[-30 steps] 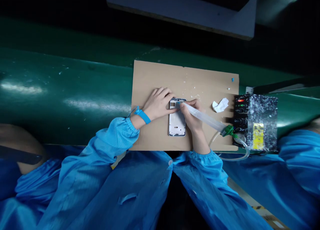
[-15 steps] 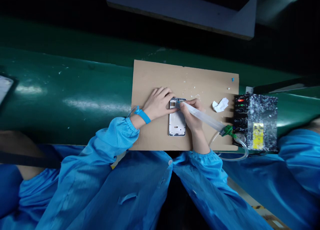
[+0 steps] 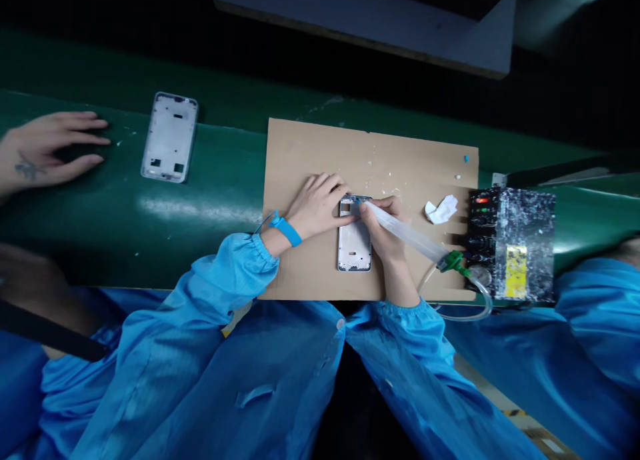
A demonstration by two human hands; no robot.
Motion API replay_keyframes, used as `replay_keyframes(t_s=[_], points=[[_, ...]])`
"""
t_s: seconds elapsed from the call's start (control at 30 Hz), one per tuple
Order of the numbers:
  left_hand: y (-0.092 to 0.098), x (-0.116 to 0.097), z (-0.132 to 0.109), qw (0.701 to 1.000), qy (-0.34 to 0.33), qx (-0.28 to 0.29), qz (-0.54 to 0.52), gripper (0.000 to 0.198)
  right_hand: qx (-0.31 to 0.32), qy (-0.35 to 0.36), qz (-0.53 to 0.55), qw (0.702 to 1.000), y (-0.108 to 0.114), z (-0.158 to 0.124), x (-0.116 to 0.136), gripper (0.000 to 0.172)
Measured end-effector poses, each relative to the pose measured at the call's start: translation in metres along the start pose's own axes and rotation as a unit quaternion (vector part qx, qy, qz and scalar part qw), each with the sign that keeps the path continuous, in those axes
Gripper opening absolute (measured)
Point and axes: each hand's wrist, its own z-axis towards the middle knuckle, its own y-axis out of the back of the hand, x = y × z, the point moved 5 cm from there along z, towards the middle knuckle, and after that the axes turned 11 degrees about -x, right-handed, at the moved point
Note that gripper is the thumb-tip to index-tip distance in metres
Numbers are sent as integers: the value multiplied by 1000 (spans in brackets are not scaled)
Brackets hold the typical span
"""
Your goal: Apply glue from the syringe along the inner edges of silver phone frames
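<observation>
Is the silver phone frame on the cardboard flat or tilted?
Flat on the brown cardboard sheet: left hand pins the silver phone frame, right hand holds a clear syringe to it.

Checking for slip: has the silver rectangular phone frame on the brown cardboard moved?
No: the silver phone frame keeps its place on the brown cardboard sheet.

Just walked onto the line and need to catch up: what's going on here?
The person's left hand steadies a phone frame on a cardboard sheet; the right hand holds a syringe dispenser, tip at the frame's top edge. A co-worker's hand lies on the green belt near a second frame.
</observation>
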Motion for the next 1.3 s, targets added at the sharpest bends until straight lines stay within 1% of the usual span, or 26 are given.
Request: replay_keyframes(t_s=[0.1,0.23,0.57,0.63,0.7,0.8,0.87,0.9,0.93,1.0,1.07,1.1,1.13,1.2,1.23,1.3], points=[[0,0,0,1000,1,1,3,41,2,2,9,1000,0,0,0,36],[1,-1,0,1000,-4,-2,8,41,3,-2,8,1000,-1,0,-4,41],[0,2,1,1000,8,-7,-1,43,-5,-36,23,999,1,0,-11,52],[1,3,-1,1000,12,-3,-7,44,-16,-44,37,998,2,0,-9,53],[1,6,-1,1000,16,5,-17,44,-42,-45,54,997,5,1,-8,54],[0,14,12,999,22,24,-16,50,-82,-44,82,992,9,2,-7,54],[3,24,33,999,34,20,14,58,-103,-43,100,989,11,3,-7,53],[6,31,47,998,47,2,39,60,-115,-42,109,986,12,4,-6,53],[11,37,62,995,64,-27,67,61,-129,-40,117,984,13,5,-5,53],[25,52,90,982,110,-103,118,58,-158,-35,129,978,18,8,-2,52],[44,68,107,963,156,-159,152,53,-185,-33,128,974,24,10,2,51],[54,76,109,955,177,-171,164,51,-194,-32,125,972,27,10,5,52],[64,86,108,948,197,-174,177,50,-200,-32,123,972,30,10,6,53],[87,105,92,931,240,-177,211,54,-200,-31,130,971,35,9,9,54],[100,115,79,919,263,-181,233,60,-197,-31,138,970,38,8,10,55],[125,134,45,888,312,-192,278,75,-190,-28,151,970,42,5,10,55]])
